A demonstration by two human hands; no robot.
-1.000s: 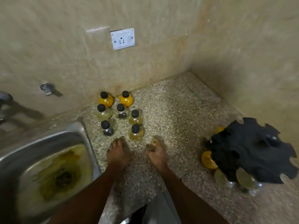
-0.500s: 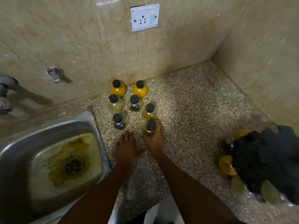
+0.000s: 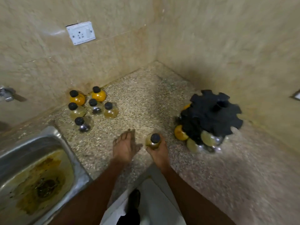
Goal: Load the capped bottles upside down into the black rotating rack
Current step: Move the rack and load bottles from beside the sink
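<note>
Speckled stone bench (image 3: 146,98) running into a corner where two beige walls meet, so closed at the back and on the right; bounded at the left front by the rim of a steel sink (image 3: 53,140), stained inside. Broad bare stretch of bench between the bottle cluster at the back left and the black rotating rack (image 3: 212,114) at the right, rack standing just beside the right wall. Six capped bottles upright in the cluster near the back wall: two orange (image 3: 77,99) (image 3: 98,95) at the rear, then a pale one (image 3: 76,111), a clear one (image 3: 95,108) and an amber one (image 3: 110,112) in a row, and one more clear one (image 3: 83,125) nearest the sink. Seventh bottle, held bottle (image 3: 153,141), black cap uppermost, in the right hand (image 3: 158,150), fingers curled round its body, near the front between cluster and rack. Left hand (image 3: 125,146) flat above the bench just beside it, fingers straight and holding nothing (touching the stone or not, cannot tell). At least three bottles seen hanging in the rack's lower edge, one orange (image 3: 179,135) and two pale (image 3: 207,138) (image 3: 192,145), others hidden or blurred. One white wall socket (image 3: 80,32) above the cluster, one tap fitting (image 3: 6,94) at far left.
</note>
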